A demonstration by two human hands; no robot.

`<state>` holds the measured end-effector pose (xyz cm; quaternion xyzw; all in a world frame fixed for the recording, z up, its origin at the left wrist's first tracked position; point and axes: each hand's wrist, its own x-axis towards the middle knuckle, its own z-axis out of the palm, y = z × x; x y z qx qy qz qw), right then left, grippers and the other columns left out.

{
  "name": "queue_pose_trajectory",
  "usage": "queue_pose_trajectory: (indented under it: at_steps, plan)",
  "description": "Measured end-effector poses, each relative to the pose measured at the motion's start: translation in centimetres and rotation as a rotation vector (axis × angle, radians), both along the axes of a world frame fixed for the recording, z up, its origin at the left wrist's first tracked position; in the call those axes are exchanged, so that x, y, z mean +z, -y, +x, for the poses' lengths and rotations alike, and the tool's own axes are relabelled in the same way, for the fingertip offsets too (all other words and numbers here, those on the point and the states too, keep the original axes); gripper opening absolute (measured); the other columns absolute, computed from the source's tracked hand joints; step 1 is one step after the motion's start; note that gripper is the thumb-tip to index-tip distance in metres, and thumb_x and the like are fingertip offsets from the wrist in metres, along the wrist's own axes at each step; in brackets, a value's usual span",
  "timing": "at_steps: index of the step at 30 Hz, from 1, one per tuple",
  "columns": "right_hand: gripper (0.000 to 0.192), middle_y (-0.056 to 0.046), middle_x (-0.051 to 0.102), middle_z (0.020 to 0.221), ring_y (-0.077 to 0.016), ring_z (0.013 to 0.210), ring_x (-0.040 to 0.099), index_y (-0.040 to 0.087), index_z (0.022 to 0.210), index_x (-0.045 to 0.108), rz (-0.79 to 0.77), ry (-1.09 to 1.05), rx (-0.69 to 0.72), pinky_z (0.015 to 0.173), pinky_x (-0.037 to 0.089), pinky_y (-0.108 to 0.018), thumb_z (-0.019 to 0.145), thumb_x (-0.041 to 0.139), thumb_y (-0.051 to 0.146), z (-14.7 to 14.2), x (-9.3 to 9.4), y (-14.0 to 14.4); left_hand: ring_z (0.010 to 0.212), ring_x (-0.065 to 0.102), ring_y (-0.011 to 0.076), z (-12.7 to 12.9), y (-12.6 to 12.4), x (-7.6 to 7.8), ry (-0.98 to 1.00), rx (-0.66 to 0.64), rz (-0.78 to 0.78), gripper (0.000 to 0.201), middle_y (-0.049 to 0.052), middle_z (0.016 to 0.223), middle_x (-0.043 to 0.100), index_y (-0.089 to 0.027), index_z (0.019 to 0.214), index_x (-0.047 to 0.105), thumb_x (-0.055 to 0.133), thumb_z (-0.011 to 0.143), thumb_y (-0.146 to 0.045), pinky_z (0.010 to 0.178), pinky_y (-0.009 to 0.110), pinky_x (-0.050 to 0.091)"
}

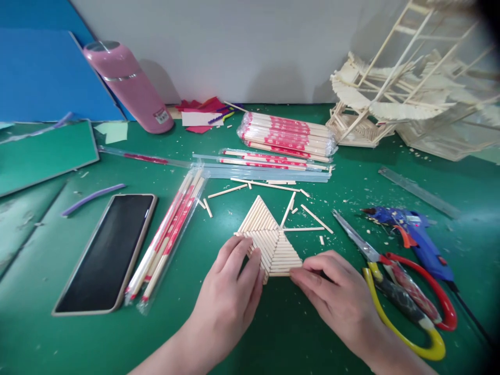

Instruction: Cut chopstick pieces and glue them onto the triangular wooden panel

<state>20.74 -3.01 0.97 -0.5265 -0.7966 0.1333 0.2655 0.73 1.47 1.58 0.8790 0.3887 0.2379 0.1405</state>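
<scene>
A flat panel of glued wooden sticks (269, 234), shaped like a pointed roof, lies on the green mat (273, 323) in front of me. My left hand (230, 291) rests its fingertips on the panel's lower left edge. My right hand (336, 291) presses its fingertips against the panel's lower right corner. Neither hand lifts the panel; both only touch it. Loose cut sticks (307, 216) lie just beyond the panel.
A phone (107, 250) and wrapped chopsticks (167, 239) lie to the left. Scissors (398, 286) and a blue glue gun (414, 234) lie to the right. Packs of chopsticks (287, 136), a pink flask (130, 86) and a stick model (398, 99) stand at the back.
</scene>
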Motion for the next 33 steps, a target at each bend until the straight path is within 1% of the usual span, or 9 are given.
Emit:
queue_pose_trajectory:
  at_steps: [6, 11, 14, 16, 18, 22, 26, 30, 33]
  plan:
    - [0.014, -0.002, 0.058, 0.081, -0.0136, 0.072, 0.051, 0.02, 0.09, 0.062, 0.013, 0.005, -0.045, 0.061, 0.042, -0.029, 0.081, 0.055, 0.013, -0.2, -0.1, 0.0, 0.107, 0.044, 0.0266, -0.1, 0.4, 0.1, 0.018, -0.007, 0.018, 0.026, 0.014, 0.106, 0.052, -0.008, 0.104, 0.053, 0.055, 0.078, -0.011, 0.089, 0.042, 0.045]
    - [0.015, -0.003, 0.057, 0.082, -0.014, 0.072, 0.052, 0.021, 0.093, 0.061, -0.01, -0.016, -0.059, 0.061, 0.043, -0.028, 0.082, 0.054, 0.014, -0.2, -0.1, -0.2, 0.1, 0.051, 0.0249, 0.4, 0.9, 0.0, 0.023, 0.001, 0.031, 0.016, 0.01, 0.103, 0.058, -0.015, 0.096, 0.057, 0.054, 0.08, -0.014, 0.085, 0.044, 0.042]
    - [0.016, -0.003, 0.057, 0.082, -0.0144, 0.073, 0.053, 0.021, 0.094, 0.061, -0.018, -0.016, -0.07, 0.062, 0.043, -0.029, 0.082, 0.054, 0.015, -0.2, -0.1, -0.3, 0.091, 0.055, 0.0221, 1.0, 0.8, 0.0, 0.02, 0.008, 0.08, 0.012, 0.006, 0.094, 0.063, -0.018, 0.088, 0.06, 0.051, 0.082, -0.014, 0.079, 0.04, 0.043]
    - [0.016, -0.003, 0.057, 0.083, -0.0143, 0.073, 0.053, 0.021, 0.094, 0.061, -0.027, -0.019, -0.078, 0.062, 0.044, -0.029, 0.082, 0.053, 0.015, -0.3, -0.1, -0.4, 0.084, 0.056, 0.0201, 1.3, 0.6, 0.1, 0.008, 0.014, 0.134, 0.014, 0.004, 0.085, 0.065, -0.018, 0.081, 0.062, 0.048, 0.083, -0.013, 0.074, 0.036, 0.044]
    - [0.016, -0.003, 0.057, 0.082, -0.0142, 0.072, 0.054, 0.021, 0.094, 0.061, -0.032, -0.02, -0.085, 0.062, 0.045, -0.028, 0.082, 0.053, 0.016, -0.3, -0.1, -0.4, 0.08, 0.056, 0.0194, 1.5, 0.6, 0.1, -0.014, 0.012, 0.19, 0.017, 0.003, 0.081, 0.065, -0.017, 0.078, 0.062, 0.047, 0.083, -0.013, 0.071, 0.034, 0.044]
    - [0.018, -0.004, 0.057, 0.085, -0.0151, 0.076, 0.054, 0.021, 0.098, 0.059, -0.035, -0.022, -0.113, 0.064, 0.047, -0.029, 0.081, 0.055, 0.019, 0.0, 0.0, -0.3, 0.083, 0.056, 0.0206, 1.6, 0.6, -0.1, -0.036, 0.009, 0.242, 0.019, 0.005, 0.083, 0.066, -0.017, 0.078, 0.063, 0.045, 0.083, -0.012, 0.071, 0.034, 0.044]
    - [0.024, -0.007, 0.056, 0.09, -0.018, 0.082, 0.055, 0.018, 0.103, 0.056, -0.011, -0.003, -0.185, 0.069, 0.049, -0.033, 0.079, 0.057, 0.022, 0.8, 0.1, 0.4, 0.083, 0.056, 0.0199, 1.5, 0.6, -0.2, -0.055, 0.01, 0.247, 0.02, 0.003, 0.083, 0.066, -0.018, 0.076, 0.063, 0.045, 0.083, -0.01, 0.069, 0.032, 0.046]
    - [0.02, -0.008, 0.054, 0.088, -0.0178, 0.081, 0.054, 0.015, 0.1, 0.057, -0.027, 0.0, -0.247, 0.07, 0.05, -0.034, 0.08, 0.055, 0.018, 1.2, 0.3, 1.3, 0.083, 0.057, 0.0189, 1.4, 0.6, -0.3, -0.05, 0.025, 0.255, 0.02, 0.003, 0.081, 0.065, -0.019, 0.075, 0.062, 0.046, 0.082, -0.009, 0.069, 0.031, 0.047]
    - [0.019, -0.008, 0.053, 0.087, -0.0173, 0.08, 0.054, 0.014, 0.099, 0.057, -0.049, -0.009, -0.239, 0.069, 0.05, -0.033, 0.081, 0.052, 0.014, 1.2, 0.4, 1.4, 0.083, 0.057, 0.0197, 1.4, 0.6, -0.3, -0.043, 0.022, 0.254, 0.02, 0.003, 0.081, 0.066, -0.018, 0.076, 0.062, 0.046, 0.082, -0.009, 0.069, 0.031, 0.048]
